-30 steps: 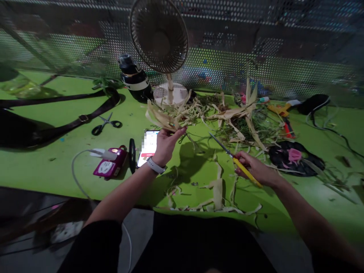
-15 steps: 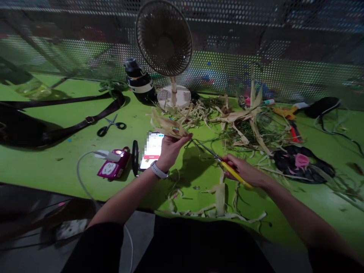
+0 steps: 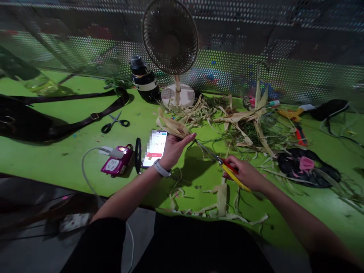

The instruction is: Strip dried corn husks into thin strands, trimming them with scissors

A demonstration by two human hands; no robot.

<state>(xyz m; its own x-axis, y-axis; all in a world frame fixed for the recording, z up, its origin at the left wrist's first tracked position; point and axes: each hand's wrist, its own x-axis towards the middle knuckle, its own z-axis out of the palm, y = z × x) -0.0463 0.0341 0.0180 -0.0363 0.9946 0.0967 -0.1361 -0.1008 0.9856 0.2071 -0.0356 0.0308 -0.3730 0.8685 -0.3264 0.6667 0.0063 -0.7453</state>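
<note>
My left hand (image 3: 174, 151), with a pale watch on its wrist, is closed on a bundle of dry corn husk (image 3: 174, 126). Thin strands poke out past its thumb. My right hand (image 3: 245, 172) grips long-nosed pliers (image 3: 233, 175) with yellow and red handles. Their metal jaws point left toward those strands, near my left fingertips; whether they clamp a strand is too small to tell. Below the hands, cut husk strips (image 3: 222, 199) lie along the table's front edge.
A lit phone (image 3: 153, 151), a purple device (image 3: 118, 162) with a cable and black scissors (image 3: 115, 122) lie left. Behind stand a fan (image 3: 178, 94) and a black bottle (image 3: 145, 85). Husks and green stems (image 3: 244, 127), a glue gun (image 3: 291, 113) and a black braided piece (image 3: 294, 161) are right.
The view has shifted slightly, so the table things sit a little further right. The pliers' handles look slightly more spread, with more red showing. Both hands keep their holds.
</note>
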